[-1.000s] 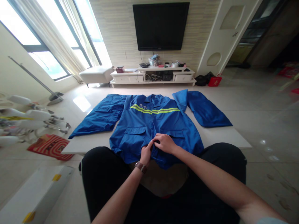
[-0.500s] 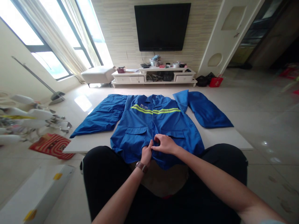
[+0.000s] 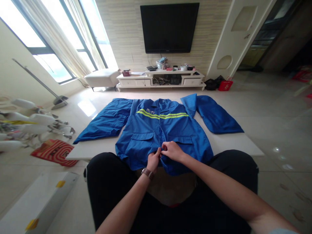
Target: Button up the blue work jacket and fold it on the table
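A blue work jacket (image 3: 146, 130) with a yellow-green reflective stripe lies face up on a low white table (image 3: 229, 143), sleeves spread to both sides. My left hand (image 3: 153, 160), a watch on its wrist, pinches the jacket's front edge near the hem. My right hand (image 3: 172, 151) is closed on the opposite front edge right beside it. The fingertips of both hands meet at the jacket's centre opening. My legs in black trousers sit against the table's near edge.
A TV hangs above a white TV stand (image 3: 161, 79) at the far wall. A red patterned bag (image 3: 55, 152) and white objects lie on the floor at left, a white box (image 3: 36, 203) at lower left. A red bag (image 3: 225, 85) stands by the pillar.
Both hands have stayed at the jacket's lower front opening, shifting slightly; the fingers have drawn closer together on the fabric edges.
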A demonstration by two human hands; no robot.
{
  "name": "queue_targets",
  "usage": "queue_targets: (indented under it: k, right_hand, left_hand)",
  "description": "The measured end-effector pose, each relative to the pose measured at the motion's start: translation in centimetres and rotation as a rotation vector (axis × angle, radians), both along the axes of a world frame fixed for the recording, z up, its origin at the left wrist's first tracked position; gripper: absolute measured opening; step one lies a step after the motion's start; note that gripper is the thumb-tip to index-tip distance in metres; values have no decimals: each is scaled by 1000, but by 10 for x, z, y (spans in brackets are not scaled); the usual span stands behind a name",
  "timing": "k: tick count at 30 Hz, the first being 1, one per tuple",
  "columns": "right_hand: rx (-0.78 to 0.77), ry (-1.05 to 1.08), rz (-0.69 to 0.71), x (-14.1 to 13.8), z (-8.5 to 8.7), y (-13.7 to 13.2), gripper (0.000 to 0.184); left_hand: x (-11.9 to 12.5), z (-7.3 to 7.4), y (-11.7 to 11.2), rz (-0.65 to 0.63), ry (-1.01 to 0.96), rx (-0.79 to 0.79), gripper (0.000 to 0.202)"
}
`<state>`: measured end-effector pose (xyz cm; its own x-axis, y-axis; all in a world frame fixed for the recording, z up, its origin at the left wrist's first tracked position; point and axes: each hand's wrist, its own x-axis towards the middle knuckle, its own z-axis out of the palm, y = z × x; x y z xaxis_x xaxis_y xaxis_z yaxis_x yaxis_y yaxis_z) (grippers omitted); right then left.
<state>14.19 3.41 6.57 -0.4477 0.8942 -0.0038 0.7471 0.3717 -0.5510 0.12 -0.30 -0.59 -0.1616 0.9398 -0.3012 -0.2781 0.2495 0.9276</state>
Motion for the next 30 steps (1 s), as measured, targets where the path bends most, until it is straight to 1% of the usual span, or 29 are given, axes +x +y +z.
queue_targets:
  k: [5, 10, 15, 18, 23, 27, 30]
  right_hand:
    - [66, -47, -17, -3, 1, -1, 14]
    - [123, -80, -4, -5, 1, -4, 17]
    - [65, -43, 11, -6, 0, -3, 20]
    - [28, 20, 4, -6, 1, 0, 21]
    - [-6, 48, 1, -6, 1, 5, 10]
    - [-1, -1, -8, -6, -1, 4, 9]
    - [84, -39, 10, -5, 0, 1, 14]
  left_hand:
    - [0, -1, 2, 2, 6, 27, 57]
    - [2, -1, 6, 61, 24, 81, 55]
    - [4, -1, 7, 88, -19, 40, 56]
    - [3, -4, 8, 101, 11, 50, 55]
    - [0, -10, 8, 91, 115, 109, 56]
    - [-2, -4, 5, 65, 185, 136, 57]
    - [-3, 5, 4, 45, 238, 158, 57]
